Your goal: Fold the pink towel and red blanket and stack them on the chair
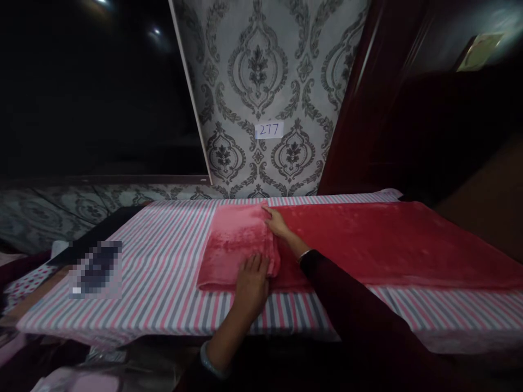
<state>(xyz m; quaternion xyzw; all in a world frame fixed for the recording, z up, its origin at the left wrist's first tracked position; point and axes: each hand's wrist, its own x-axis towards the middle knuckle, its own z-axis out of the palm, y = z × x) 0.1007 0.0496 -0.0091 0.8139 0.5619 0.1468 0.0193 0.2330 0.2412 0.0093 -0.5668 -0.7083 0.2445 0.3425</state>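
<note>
A red plush blanket (351, 239) lies spread across the table, its left end doubled over into a paler pink folded section (232, 234). My left hand (252, 280) rests palm down on the near part of that fold, fingers laid out over the fabric beside its right edge. At the far corner of the same edge, my right hand (277, 222) has the layered cloth between its thumb and fingers. The fingertips under the cloth are partly hidden.
A striped cloth (163, 256) covers the table beneath the blanket. A blurred-out dark object (96, 269) lies at its left. Behind stand a large dark screen (93, 92), a patterned wall (257, 71) with a paper marked 277 (269, 129), and a dark red door (388, 109).
</note>
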